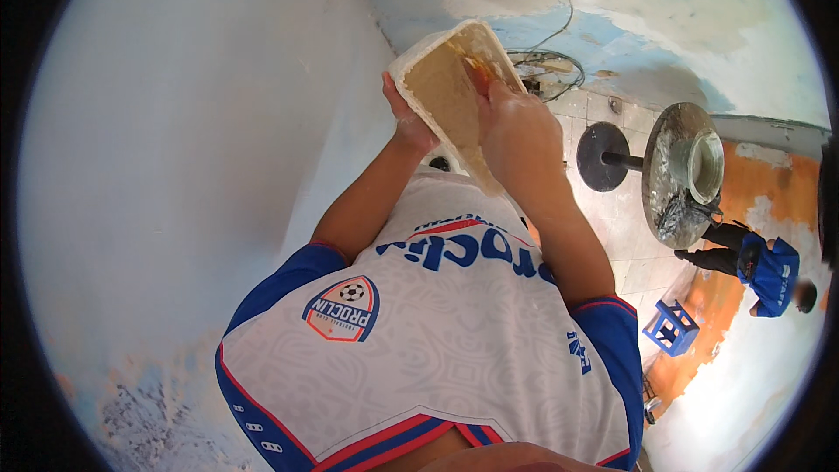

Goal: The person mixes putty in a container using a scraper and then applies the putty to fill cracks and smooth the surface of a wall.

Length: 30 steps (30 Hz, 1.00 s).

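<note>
A whitish rectangular tub (435,41) was held up in front of the chest, close to a pale blue-grey wall (175,140). Its near-left side was gripped by the left hand (411,122), with the fingers curled round the outer edge. The tub was partly filled with beige paste (433,87). The right hand (520,131) was placed over the tub's right side, apart from the left hand, and was closed on a red-orange tool (477,74) dipped toward the paste; most of that tool was hidden by the fingers, so its exact kind could not be told. White smears were seen on both hands.

A coiled black cable (572,79) was seen beyond the tub, by a patchy blue-and-white wall (647,35). To the right, a round pedestal table (669,133) was stood on the tiled floor (616,218), and a grey bucket (706,166) was set on it beside a crumpled dark plastic bag (677,217). Farther off, a blue plastic stool (671,328) was placed near a co-worker (771,275) dressed in a blue shirt.
</note>
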Available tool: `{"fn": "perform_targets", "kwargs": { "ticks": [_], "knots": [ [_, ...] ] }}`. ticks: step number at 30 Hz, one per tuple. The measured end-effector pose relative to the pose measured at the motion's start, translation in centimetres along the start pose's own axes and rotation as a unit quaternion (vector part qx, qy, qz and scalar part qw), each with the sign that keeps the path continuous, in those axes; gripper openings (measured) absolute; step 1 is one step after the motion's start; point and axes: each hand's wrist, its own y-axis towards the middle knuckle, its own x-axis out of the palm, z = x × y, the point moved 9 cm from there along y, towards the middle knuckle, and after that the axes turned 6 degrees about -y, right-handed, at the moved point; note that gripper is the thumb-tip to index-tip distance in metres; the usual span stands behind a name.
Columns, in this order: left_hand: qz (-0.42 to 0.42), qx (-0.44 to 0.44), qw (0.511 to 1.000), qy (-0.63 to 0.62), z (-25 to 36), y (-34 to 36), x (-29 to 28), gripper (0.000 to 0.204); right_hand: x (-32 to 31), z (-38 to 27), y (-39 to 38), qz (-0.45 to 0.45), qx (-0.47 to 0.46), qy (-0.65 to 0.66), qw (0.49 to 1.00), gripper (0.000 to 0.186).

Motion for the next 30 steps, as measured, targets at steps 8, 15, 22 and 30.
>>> {"fn": "perform_targets", "kwargs": {
  "ticks": [8, 15, 22, 30],
  "knots": [
    [-0.028, -0.011, 1.000, 0.010, -0.3, 0.0, 1.1, 0.123, 2.1, -2.3, 0.9, -0.042, -0.077, 0.009, 0.996, 0.024],
    [0.012, -0.018, 1.000, 0.002, -0.3, -0.3, 1.5, 0.119, -0.4, -1.2, 2.1, 0.041, -0.037, -0.006, 0.998, 0.023],
    [0.005, -0.010, 1.000, 0.018, 0.9, -0.5, 1.9, 0.115, 2.3, -2.7, 2.0, -0.095, -0.128, -0.004, 0.987, 0.022],
    [0.006, 0.024, 0.999, 0.030, 2.0, 0.3, 1.7, 0.115, 1.5, -3.3, 3.8, -0.010, -0.107, -0.002, 0.994, 0.023]
  ]
}}
